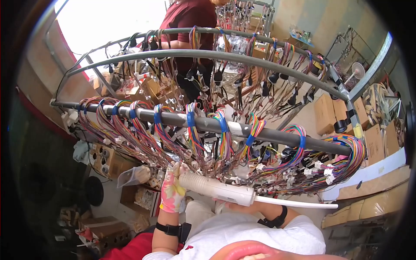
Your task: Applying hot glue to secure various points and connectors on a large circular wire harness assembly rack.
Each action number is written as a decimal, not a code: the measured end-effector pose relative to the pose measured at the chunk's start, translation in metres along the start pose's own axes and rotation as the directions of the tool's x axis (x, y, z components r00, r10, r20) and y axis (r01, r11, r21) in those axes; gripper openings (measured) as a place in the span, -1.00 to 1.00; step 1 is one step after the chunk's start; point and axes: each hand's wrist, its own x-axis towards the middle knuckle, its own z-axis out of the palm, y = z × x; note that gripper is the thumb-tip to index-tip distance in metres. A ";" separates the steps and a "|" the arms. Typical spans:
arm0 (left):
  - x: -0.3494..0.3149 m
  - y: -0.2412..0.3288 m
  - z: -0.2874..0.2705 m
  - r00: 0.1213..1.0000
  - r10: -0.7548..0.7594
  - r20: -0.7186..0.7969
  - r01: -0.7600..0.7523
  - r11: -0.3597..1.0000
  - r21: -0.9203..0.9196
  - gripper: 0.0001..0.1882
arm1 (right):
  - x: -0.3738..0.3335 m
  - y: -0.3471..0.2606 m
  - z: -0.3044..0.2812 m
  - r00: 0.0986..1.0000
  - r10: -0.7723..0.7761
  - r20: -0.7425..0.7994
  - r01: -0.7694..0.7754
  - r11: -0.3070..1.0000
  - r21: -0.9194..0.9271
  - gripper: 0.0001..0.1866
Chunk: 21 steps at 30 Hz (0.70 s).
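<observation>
A white glue gun lies across the middle of the head view, its ribbed front end pointing left. Out of its rear, a long white glue stick runs to the right. Beneath the gun's body my right hand is mostly hidden, closed at its handle. In a pink and yellow floral glove, my left hand is raised beside the gun's front end. Its fingers are closed near the hanging connector ends; what they pinch is too small to make out. Just beyond hang multicoloured wire harnesses, bound with blue tape over a grey rail.
A second curved rail with more harnesses stands behind. Past it is a person in a dark red shirt. Cardboard boxes stand at the right, near a white fan. More boxes sit at lower left.
</observation>
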 end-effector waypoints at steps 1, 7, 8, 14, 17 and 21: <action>0.001 0.001 -0.003 0.998 -0.008 0.063 0.007 1.000 0.016 -0.44 | 0.002 0.001 -0.002 0.998 -0.050 0.032 0.052 0.994 -0.097 -0.42; 0.000 -0.007 -0.001 0.997 0.069 -0.028 -0.069 0.998 -0.008 -0.50 | -0.007 -0.001 -0.003 0.998 -0.038 0.055 0.052 0.964 -0.262 -0.53; 0.000 -0.009 0.006 0.997 0.071 0.008 -0.071 0.997 -0.011 -0.52 | -0.008 -0.001 -0.005 0.993 -0.086 0.081 0.107 0.947 -0.304 -0.54; -0.005 -0.006 0.000 0.997 0.079 0.017 -0.079 0.997 -0.019 -0.54 | -0.005 0.006 -0.002 0.988 -0.113 0.105 0.140 0.944 -0.300 -0.53; -0.012 -0.006 -0.001 0.995 0.088 0.052 -0.095 0.983 0.157 -0.47 | -0.012 -0.003 -0.008 0.972 -0.142 0.185 0.205 0.901 -0.384 -0.40; 0.003 -0.005 0.011 0.991 0.062 0.122 -0.059 0.998 -0.028 -0.56 | -0.017 -0.013 0.003 0.972 -0.234 -0.001 0.210 0.875 -0.436 -0.43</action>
